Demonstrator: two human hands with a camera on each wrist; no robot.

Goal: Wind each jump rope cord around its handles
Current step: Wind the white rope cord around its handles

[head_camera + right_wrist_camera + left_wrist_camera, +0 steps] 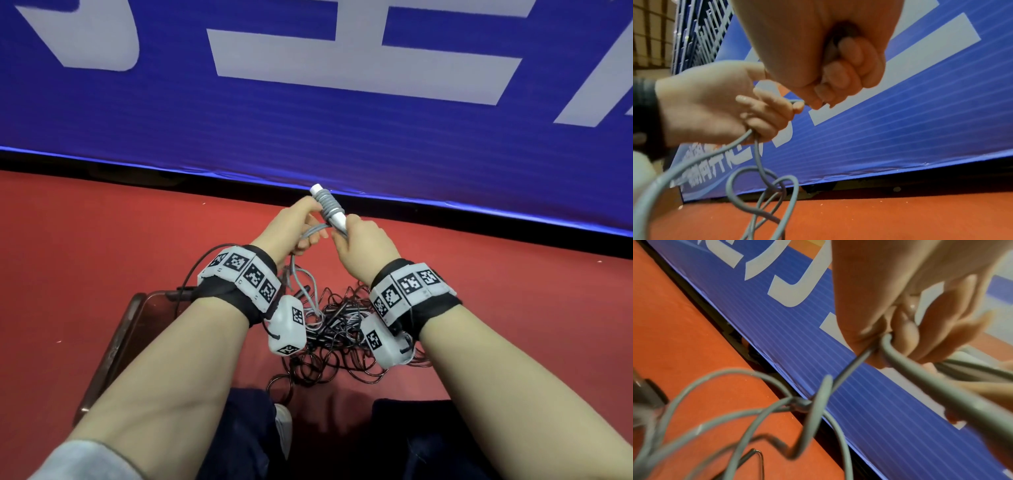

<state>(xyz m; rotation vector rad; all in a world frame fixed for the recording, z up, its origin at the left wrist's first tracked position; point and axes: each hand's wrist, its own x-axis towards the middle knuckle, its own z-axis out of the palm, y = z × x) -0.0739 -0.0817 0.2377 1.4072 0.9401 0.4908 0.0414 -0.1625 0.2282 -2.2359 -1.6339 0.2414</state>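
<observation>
A white jump rope handle (329, 208) with grey cord wound in several turns round its middle is held up above the red floor. My right hand (363, 246) grips the handle's lower end in a fist (840, 71). My left hand (301, 228) pinches the loose grey cord (898, 356) just left of the handle, fingers curled round it (764, 116). The rest of the grey cord (760, 183) hangs down in loose, tangled loops (797, 404) toward the floor.
A pile of tangled dark cords (335, 342) lies on the red floor (102, 240) under my wrists. A blue banner (308, 120) with white letters stands close ahead. A brown tray (116, 342) sits at lower left. My knees (246, 431) are below.
</observation>
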